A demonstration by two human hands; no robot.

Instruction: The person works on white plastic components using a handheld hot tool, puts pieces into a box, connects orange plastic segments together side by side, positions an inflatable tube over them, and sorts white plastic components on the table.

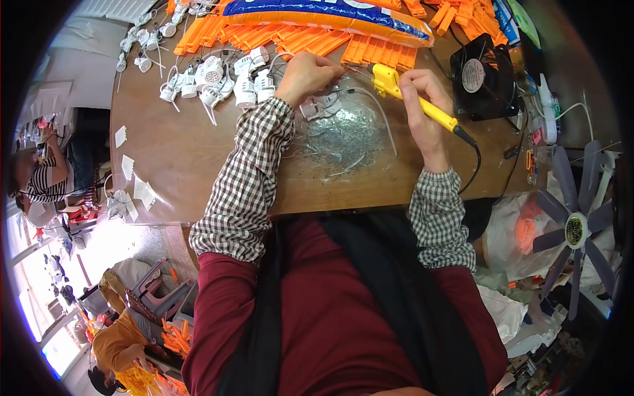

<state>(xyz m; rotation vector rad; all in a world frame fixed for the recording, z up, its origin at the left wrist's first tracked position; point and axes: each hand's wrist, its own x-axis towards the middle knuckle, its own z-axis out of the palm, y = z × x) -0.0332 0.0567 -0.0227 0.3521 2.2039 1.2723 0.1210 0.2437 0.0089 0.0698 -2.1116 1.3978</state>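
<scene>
In my right hand [426, 109] is a yellow soldering iron [432, 112], its handle wrapped by my fingers and its black cord trailing down to the right. The tip points left, close to the fingertips of my left hand [308, 78]. Those fingertips are pinched together on something thin, too small to make out. Just below my left hand lies a white plastic part [321, 105] with a grey cable [380, 109] curving off to the right. Several white parts with short cables [211, 76] are heaped left of my left hand.
Orange plastic strips [317, 43] and a blue-and-orange bag [323, 20] line the far side. A black box fan [485, 76] stands right of my right hand. Wire scraps [343, 145] litter the table [218, 148]. A bladed fan [574, 229] is beyond the right edge; other people sit at left.
</scene>
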